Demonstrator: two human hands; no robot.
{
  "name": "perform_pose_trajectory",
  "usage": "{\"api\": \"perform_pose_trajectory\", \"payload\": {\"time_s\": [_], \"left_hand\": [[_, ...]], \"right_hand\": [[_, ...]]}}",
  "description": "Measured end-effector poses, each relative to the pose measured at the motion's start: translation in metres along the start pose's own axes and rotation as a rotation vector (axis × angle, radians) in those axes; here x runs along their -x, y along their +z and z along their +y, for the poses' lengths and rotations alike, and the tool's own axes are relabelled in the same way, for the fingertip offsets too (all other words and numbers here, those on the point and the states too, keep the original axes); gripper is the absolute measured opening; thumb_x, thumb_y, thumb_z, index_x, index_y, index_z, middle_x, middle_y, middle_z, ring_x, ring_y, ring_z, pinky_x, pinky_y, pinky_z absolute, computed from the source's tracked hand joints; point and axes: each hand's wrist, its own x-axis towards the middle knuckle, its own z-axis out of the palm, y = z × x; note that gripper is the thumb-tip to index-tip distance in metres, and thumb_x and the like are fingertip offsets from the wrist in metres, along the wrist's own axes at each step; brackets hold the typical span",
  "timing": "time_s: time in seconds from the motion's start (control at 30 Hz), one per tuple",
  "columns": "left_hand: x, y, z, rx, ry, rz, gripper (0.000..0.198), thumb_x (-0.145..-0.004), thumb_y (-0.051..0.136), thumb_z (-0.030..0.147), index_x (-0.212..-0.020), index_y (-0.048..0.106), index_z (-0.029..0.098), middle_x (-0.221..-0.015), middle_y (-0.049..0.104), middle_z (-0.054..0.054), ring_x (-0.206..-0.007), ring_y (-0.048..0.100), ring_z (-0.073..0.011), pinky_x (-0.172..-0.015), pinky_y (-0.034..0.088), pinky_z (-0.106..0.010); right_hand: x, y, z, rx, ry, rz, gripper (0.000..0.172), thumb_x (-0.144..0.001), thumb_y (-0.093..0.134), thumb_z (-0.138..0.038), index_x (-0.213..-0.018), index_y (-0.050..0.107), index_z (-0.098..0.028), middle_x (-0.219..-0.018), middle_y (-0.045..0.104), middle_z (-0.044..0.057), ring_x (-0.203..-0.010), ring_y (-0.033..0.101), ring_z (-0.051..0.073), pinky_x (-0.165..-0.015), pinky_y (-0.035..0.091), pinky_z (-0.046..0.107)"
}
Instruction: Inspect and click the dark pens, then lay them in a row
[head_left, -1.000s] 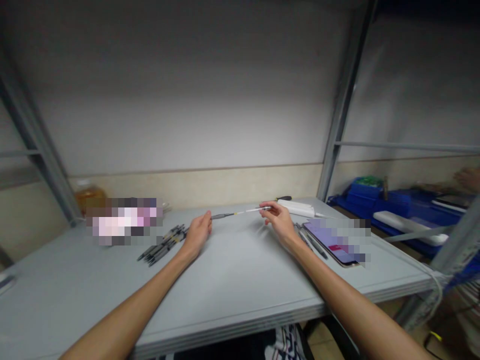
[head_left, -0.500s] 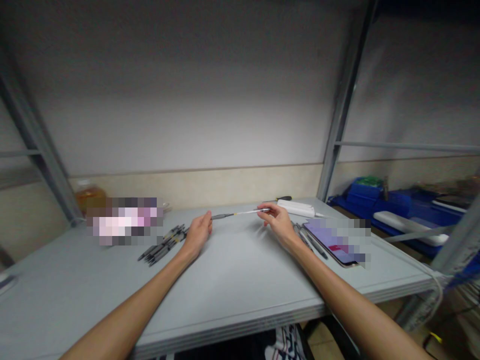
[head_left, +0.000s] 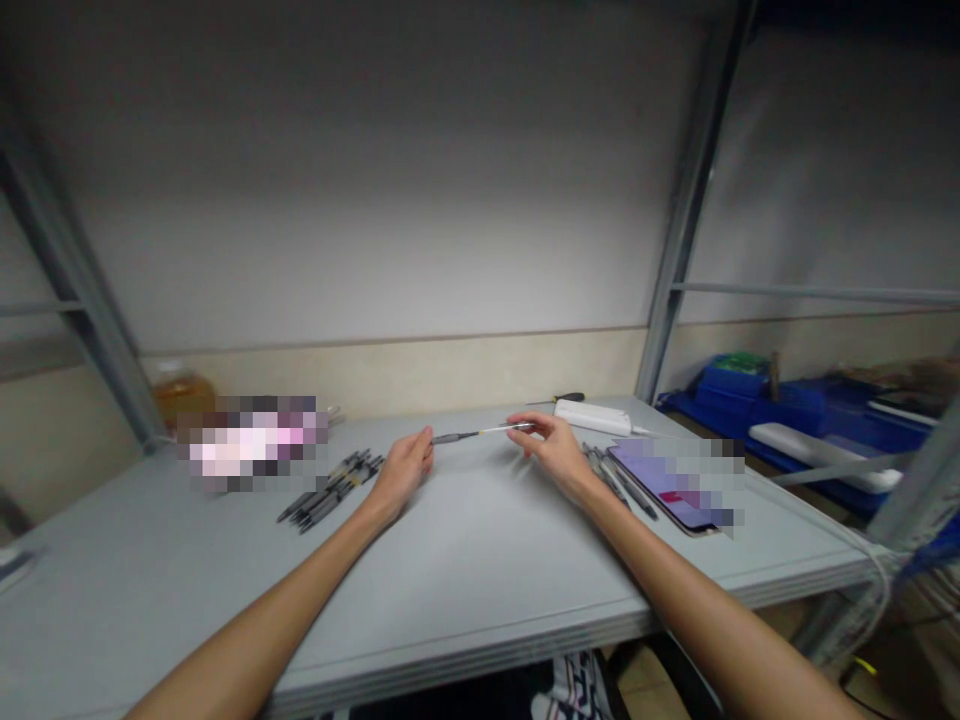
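Both my hands hold a thin pen refill [head_left: 480,433] stretched level above the grey table [head_left: 465,570]. My left hand [head_left: 403,472] pinches its dark grey end, with the fingers closed. At the other, pale end my right hand [head_left: 546,450] pinches it between thumb and fingertips. A bunch of several dark pens [head_left: 330,485] lies just left of my left hand. More dark pens [head_left: 619,480] lie beside my right wrist.
A phone [head_left: 667,482] lies at the right. A white tube-shaped object [head_left: 596,417] and a small screwdriver [head_left: 559,399] lie near the back wall. An amber bottle [head_left: 176,390] stands back left. Metal frame posts flank the table; blue bins [head_left: 750,385] are at far right.
My hands have come closer together, so less of the refill shows between them. The view shifted slightly.
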Motion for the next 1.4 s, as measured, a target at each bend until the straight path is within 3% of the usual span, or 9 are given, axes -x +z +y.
{"api": "perform_pose_trajectory", "payload": {"time_s": [0.17,0.57,0.73,0.87,1.0,1.07,1.13,1.27,1.4], "left_hand": [[0.002,0.002,-0.003,0.03,-0.029,-0.091,0.046,-0.073,0.046,0.06,-0.053,0.036,0.02,-0.042,0.032,0.008,-0.04,0.032,-0.0073,-0.045,0.028,-0.022],[0.002,0.0,-0.003,-0.02,-0.015,-0.107,0.042,-0.072,0.049,0.057,-0.057,0.043,0.018,-0.046,0.037,0.007,-0.042,0.034,-0.0075,-0.046,0.03,-0.021],[0.003,-0.001,-0.003,-0.081,0.051,-0.12,0.036,-0.074,0.051,0.05,-0.059,0.045,0.017,-0.05,0.042,0.005,-0.045,0.038,-0.008,-0.048,0.031,-0.021],[0.006,-0.002,0.001,-0.103,0.128,-0.113,0.025,-0.07,0.059,0.04,-0.069,0.053,0.016,-0.053,0.047,0.005,-0.05,0.043,-0.0088,-0.053,0.035,-0.021],[0.008,-0.001,0.007,-0.052,0.11,-0.071,0.025,-0.063,0.065,0.036,-0.074,0.056,0.016,-0.056,0.053,0.003,-0.054,0.049,-0.0104,-0.057,0.038,-0.023],[0.008,0.0,0.009,0.002,0.075,-0.052,0.027,-0.061,0.067,0.036,-0.074,0.056,0.015,-0.055,0.054,0.003,-0.053,0.049,-0.0105,-0.056,0.038,-0.023],[0.006,0.0,0.009,0.066,0.039,-0.026,0.029,-0.059,0.068,0.037,-0.072,0.056,0.015,-0.054,0.054,0.003,-0.052,0.05,-0.0102,-0.055,0.038,-0.023],[0.003,-0.002,0.009,0.186,-0.019,0.022,0.03,-0.054,0.072,0.034,-0.069,0.055,0.014,-0.056,0.057,0.002,-0.052,0.051,-0.0088,-0.055,0.04,-0.023],[0.002,-0.004,0.006,0.249,-0.044,0.018,0.03,-0.053,0.073,0.031,-0.07,0.056,0.014,-0.056,0.059,0.003,-0.053,0.052,-0.0076,-0.056,0.042,-0.021]], "right_hand": [[0.001,0.002,0.0,-0.001,0.006,-0.061,0.03,-0.062,0.068,-0.034,-0.084,0.069,-0.014,-0.088,0.068,0.01,-0.069,0.057,0.016,-0.047,0.042,0.023],[0.0,-0.001,0.005,0.122,0.021,-0.067,0.035,-0.065,0.066,-0.039,-0.089,0.07,-0.015,-0.074,0.068,0.007,-0.055,0.053,0.013,-0.049,0.042,0.024],[0.001,0.0,0.003,0.131,0.014,-0.135,0.033,-0.065,0.066,-0.04,-0.086,0.07,-0.015,-0.074,0.067,0.006,-0.055,0.053,0.012,-0.048,0.04,0.023],[0.003,0.002,0.0,0.196,0.033,-0.147,0.032,-0.07,0.06,-0.045,-0.069,0.069,-0.013,-0.051,0.058,0.001,-0.045,0.044,0.01,-0.044,0.033,0.021],[0.006,0.005,-0.001,0.282,0.088,-0.182,0.053,-0.078,0.045,-0.056,-0.047,0.059,-0.014,-0.034,0.039,-0.004,-0.034,0.032,0.008,-0.04,0.025,0.022],[0.006,0.005,0.0,0.278,0.107,-0.195,0.059,-0.08,0.039,-0.058,-0.045,0.057,-0.014,-0.033,0.037,-0.003,-0.033,0.032,0.008,-0.039,0.025,0.023],[0.005,0.005,0.001,0.226,0.079,-0.184,0.054,-0.08,0.04,-0.056,-0.056,0.062,-0.014,-0.039,0.045,-0.002,-0.037,0.038,0.009,-0.04,0.029,0.022],[0.001,0.003,0.005,0.116,-0.041,-0.133,0.037,-0.07,0.061,-0.043,-0.095,0.064,-0.017,-0.067,0.061,0.001,-0.057,0.053,0.013,-0.045,0.038,0.021],[0.001,0.001,0.006,0.101,0.003,-0.141,0.031,-0.07,0.06,-0.043,-0.082,0.065,-0.015,-0.058,0.057,0.0,-0.049,0.049,0.011,-0.042,0.037,0.021]]}}
